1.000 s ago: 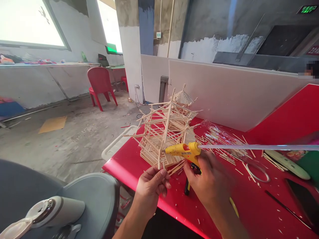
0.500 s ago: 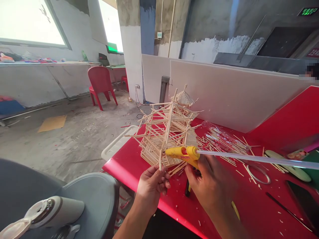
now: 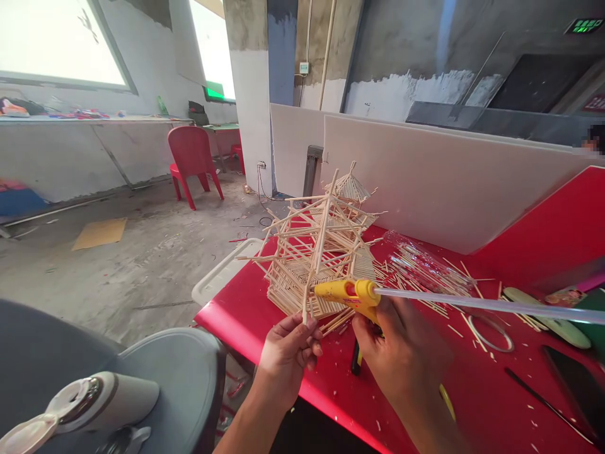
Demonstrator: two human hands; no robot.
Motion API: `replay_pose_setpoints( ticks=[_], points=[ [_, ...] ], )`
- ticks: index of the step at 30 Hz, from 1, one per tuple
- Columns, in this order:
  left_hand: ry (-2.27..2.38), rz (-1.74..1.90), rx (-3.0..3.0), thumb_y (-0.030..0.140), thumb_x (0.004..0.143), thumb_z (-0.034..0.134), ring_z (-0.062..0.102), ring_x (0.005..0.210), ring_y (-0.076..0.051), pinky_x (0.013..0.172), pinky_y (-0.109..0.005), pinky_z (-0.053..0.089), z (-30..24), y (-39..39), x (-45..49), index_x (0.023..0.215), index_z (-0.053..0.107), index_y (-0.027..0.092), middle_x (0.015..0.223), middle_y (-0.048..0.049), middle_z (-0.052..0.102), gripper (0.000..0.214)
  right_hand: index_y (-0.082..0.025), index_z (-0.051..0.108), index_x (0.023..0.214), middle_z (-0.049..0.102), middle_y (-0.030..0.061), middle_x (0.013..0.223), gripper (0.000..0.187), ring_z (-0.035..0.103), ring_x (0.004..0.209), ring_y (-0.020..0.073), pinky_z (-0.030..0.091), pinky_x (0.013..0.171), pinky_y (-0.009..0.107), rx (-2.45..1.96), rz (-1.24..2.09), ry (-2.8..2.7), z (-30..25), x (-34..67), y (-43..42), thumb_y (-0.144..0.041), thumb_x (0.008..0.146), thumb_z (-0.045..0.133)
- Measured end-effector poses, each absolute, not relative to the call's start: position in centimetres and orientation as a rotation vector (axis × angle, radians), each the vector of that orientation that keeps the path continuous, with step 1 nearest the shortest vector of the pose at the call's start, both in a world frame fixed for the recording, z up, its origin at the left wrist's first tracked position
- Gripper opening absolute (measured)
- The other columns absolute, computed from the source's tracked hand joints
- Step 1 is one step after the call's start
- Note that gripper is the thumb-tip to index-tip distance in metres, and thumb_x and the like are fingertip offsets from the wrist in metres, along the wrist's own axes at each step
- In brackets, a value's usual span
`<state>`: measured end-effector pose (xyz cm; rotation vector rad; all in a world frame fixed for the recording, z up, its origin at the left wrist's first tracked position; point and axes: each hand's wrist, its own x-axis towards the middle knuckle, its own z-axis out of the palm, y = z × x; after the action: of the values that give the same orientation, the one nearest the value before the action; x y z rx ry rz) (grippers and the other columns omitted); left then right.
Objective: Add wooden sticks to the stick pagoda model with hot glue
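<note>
My left hand (image 3: pixel 288 347) pinches the lower end of a thin wooden stick (image 3: pixel 305 309), which rises toward a model building (image 3: pixel 302 265) made of many such sticks. A yellow hot glue gun (image 3: pixel 350 292) lies in my right hand (image 3: pixel 397 340), its fingers wrapped around the handle. Its nozzle points left and sits at or very close to the stick, just above my left fingertips; whether they touch I cannot tell. A long clear glue stick (image 3: pixel 472 301) juts from the back of the gun to the right. Behind stands a smaller pointed roof (image 3: pixel 350 187) of sticks.
On the red table (image 3: pixel 345 397) lie loose sticks in a clear plastic bag (image 3: pixel 425 261), a tape ring (image 3: pixel 491 334), a black-handled tool (image 3: pixel 356 357) and a dark phone (image 3: pixel 574 384). A grey stool (image 3: pixel 189 366) at left carries a white bottle (image 3: pixel 123 397). A pale board (image 3: pixel 401 176) stands behind.
Almost nothing differs. Both hands, the glue gun and the stick hold nearly the same place; the whole view has shifted very slightly.
</note>
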<state>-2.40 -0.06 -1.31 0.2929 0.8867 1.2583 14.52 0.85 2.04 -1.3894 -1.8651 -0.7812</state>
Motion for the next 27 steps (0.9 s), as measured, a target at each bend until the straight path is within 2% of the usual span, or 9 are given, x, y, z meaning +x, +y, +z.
replay_pose_setpoints(
  ticks=[5, 17, 27],
  points=[
    [0.886, 1.247, 0.295, 0.032, 0.051, 0.094, 0.057, 0.042, -0.008, 0.033, -0.014, 0.037, -1.3, -0.1, -2.5, 0.071, 0.063, 0.014, 0.058, -0.0006, 0.067, 0.041, -0.021, 0.062, 0.114, 0.07, 0.0039, 0.088, 0.027, 0.06, 0.068, 0.0195, 0.041, 0.062, 0.032, -1.396, -0.811, -1.864, 1.7, 14.6, 0.9, -0.03, 0.089, 0.063],
    [0.913, 1.225, 0.282, 0.036, 0.051, 0.093, 0.053, 0.037, -0.007, 0.031, -0.014, 0.031, -1.4, -0.1, -2.6, 0.069, 0.061, 0.015, 0.052, 0.0015, 0.063, 0.042, -0.02, 0.064, 0.111, 0.069, 0.0063, 0.09, 0.026, 0.061, 0.071, 0.0215, 0.044, 0.063, 0.033, -1.372, -0.748, -1.844, 1.5, 15.5, -0.3, -0.03, 0.087, 0.062],
    [0.922, 1.226, 0.32, 0.039, 0.053, 0.092, 0.051, 0.036, -0.007, 0.031, -0.015, 0.031, -1.6, -0.3, -2.4, 0.065, 0.062, 0.015, 0.053, 0.0011, 0.063, 0.04, -0.02, 0.064, 0.106, 0.067, 0.0049, 0.083, 0.021, 0.057, 0.064, 0.0198, 0.041, 0.059, 0.032, -1.381, -0.813, -1.861, 1.6, 15.7, -0.8, -0.029, 0.088, 0.061]
  ],
)
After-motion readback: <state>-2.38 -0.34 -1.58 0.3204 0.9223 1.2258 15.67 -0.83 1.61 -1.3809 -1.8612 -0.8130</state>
